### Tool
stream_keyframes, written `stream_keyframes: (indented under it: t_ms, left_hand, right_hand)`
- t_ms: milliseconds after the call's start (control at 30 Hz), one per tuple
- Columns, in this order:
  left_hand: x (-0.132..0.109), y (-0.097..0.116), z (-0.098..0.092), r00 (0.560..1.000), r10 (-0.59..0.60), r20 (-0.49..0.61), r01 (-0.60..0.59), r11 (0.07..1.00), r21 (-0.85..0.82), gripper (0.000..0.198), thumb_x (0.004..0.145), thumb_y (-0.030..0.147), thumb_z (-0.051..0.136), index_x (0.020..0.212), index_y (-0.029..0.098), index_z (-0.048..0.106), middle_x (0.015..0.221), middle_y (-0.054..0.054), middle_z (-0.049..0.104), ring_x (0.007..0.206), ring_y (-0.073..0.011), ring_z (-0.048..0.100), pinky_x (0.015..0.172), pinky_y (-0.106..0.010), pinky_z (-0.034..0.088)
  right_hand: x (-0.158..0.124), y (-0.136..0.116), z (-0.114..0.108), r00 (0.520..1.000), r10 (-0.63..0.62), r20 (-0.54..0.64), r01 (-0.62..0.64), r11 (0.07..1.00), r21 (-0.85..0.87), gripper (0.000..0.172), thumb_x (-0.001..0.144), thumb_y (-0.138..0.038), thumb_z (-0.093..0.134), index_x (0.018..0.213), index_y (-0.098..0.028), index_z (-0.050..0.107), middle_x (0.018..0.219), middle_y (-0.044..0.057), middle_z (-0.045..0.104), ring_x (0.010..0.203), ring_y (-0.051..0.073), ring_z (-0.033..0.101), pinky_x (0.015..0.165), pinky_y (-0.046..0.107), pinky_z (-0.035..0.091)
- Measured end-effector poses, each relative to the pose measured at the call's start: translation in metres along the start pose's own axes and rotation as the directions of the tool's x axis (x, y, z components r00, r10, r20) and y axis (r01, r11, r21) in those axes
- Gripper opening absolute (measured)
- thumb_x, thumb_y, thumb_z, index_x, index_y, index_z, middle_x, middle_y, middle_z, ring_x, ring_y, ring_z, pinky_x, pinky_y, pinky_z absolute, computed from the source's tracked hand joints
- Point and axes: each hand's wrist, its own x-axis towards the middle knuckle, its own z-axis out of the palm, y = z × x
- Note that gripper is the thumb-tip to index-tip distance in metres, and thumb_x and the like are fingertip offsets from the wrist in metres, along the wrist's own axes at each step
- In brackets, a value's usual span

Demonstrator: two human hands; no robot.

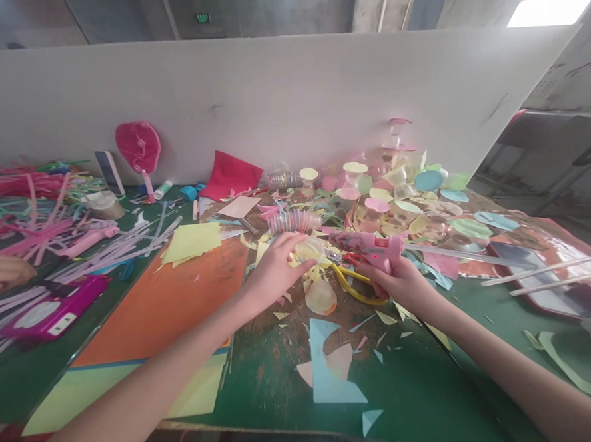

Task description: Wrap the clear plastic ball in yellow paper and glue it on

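Glue gun (372,246) in right hand (399,282), nozzle beside left fingers (297,244).

Bare forearms, no sleeves, slim fingers (297,242)

This looks like a craft workshop in a bare industrial hall. The green desk (426,386) is strewn with paper scraps (329,365), coloured paper sheets (165,302), cut paper strips (36,230), round paper discs (409,201) and a pink glue gun (372,246) (another person's hand (1,272) rests at the left edge). A plain white board (288,101) fences off the desk, with concrete walls (262,9) and an exit sign (202,18) behind.
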Motion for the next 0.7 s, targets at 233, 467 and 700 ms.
stream_keyframes:
  t_ms: [233, 467, 700]
  left_hand:
    - [0.0046, -0.0033, 0.0023, 0.995, 0.092, -0.049, -0.089, 0.994, 0.058, 0.041, 0.089, 0.042, 0.062, 0.127, 0.027, 0.057, 0.127, -0.005, 0.058, 0.087, -0.0173, 0.062, 0.078, -0.034, 0.055]
    - [0.0059, -0.0056, 0.0013, 0.99, 0.082, -0.116, -0.072, 0.994, 0.084, 0.038, 0.089, 0.046, 0.06, 0.121, 0.024, 0.058, 0.12, -0.005, 0.059, 0.09, -0.019, 0.062, 0.081, -0.034, 0.053]
    - [0.0058, -0.0056, 0.001, 0.99, 0.09, -0.11, -0.08, 0.993, 0.091, 0.036, 0.091, 0.046, 0.058, 0.12, 0.025, 0.058, 0.119, -0.005, 0.058, 0.094, -0.0198, 0.06, 0.079, -0.033, 0.053]
  right_hand:
    - [-0.0011, -0.0015, -0.0006, 1.0, 0.004, 0.007, -0.004, 1.0, -0.024, 0.057, 0.077, -0.07, 0.058, 0.05, -0.022, 0.043, 0.043, -0.003, 0.046, 0.042, 0.01, 0.038, 0.041, 0.025, 0.032]
    - [-0.0016, -0.0048, -0.0018, 0.999, 0.022, -0.037, -0.021, 1.0, 0.007, 0.056, 0.074, -0.072, 0.058, 0.053, -0.021, 0.049, 0.042, -0.001, 0.048, 0.043, 0.012, 0.043, 0.041, 0.025, 0.034]
    - [-0.0035, -0.0079, -0.0013, 0.999, 0.027, -0.026, -0.028, 0.999, -0.016, 0.051, 0.074, -0.068, 0.058, 0.053, -0.022, 0.051, 0.044, -0.001, 0.05, 0.045, 0.013, 0.044, 0.044, 0.026, 0.036]
